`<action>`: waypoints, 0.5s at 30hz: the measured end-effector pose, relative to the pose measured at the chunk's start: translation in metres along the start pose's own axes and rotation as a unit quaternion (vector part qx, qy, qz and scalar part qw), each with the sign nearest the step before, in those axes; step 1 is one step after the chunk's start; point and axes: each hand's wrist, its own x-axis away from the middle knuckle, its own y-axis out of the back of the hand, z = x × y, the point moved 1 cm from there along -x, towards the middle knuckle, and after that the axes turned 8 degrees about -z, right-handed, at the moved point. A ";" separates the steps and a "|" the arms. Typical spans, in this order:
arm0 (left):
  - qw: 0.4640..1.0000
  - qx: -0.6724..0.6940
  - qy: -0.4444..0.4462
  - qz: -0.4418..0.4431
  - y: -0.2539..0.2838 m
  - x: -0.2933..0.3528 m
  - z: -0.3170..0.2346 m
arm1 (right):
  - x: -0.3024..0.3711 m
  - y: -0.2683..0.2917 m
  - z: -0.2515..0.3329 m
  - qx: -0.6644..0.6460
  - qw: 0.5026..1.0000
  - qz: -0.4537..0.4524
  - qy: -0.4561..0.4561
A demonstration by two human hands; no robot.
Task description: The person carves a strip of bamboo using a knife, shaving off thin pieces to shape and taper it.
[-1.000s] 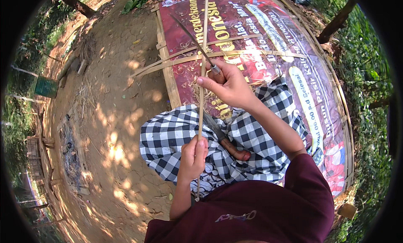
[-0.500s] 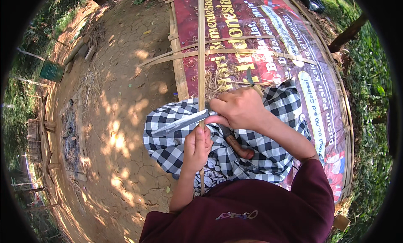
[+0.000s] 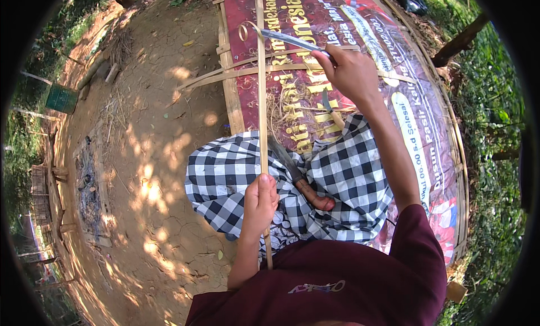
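Observation:
A long pale strip, seemingly bamboo (image 3: 262, 101), runs from against my shirt out past the top of the view. My left hand (image 3: 261, 201) is closed round it near my lap, thumb on top. Farther out, my right hand (image 3: 351, 70) grips a knife (image 3: 292, 40) whose blade lies across the strip. A thin curled shaving (image 3: 246, 31) stands at the blade's tip. On my checked cloth (image 3: 343, 185) rests a large blade with a brown wooden handle (image 3: 315, 195). Beyond it, a small curved blade (image 3: 327, 102) with a pale handle lies among shavings.
A printed red banner (image 3: 247, 95) covers the slatted platform under me. Loose shavings (image 3: 275, 112) and two thin bent strips (image 3: 225, 74) lie on it. Cracked earth (image 3: 163, 101) spreads to the left, with a green container (image 3: 62, 98). A wooden post (image 3: 461, 40) stands at right.
My right hand has swept the knife outward along the strip, away from my left hand, and a curl now shows at the blade. My left hand keeps its hold.

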 end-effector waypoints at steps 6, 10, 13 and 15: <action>1.000 -0.012 0.013 0.018 0.000 -0.001 -0.001 | 0.041 0.014 0.048 -0.126 0.975 0.101 0.154; 0.999 -0.036 -0.002 0.031 -0.010 0.015 0.005 | 0.034 0.007 0.038 -0.096 0.973 0.086 0.192; 0.994 -0.103 0.015 0.046 -0.017 0.039 0.018 | -0.036 -0.016 -0.062 0.044 0.998 -0.030 -0.042; 0.986 -0.136 -0.002 0.101 -0.024 0.041 0.030 | -0.075 -0.001 -0.153 0.083 0.960 -0.051 -0.263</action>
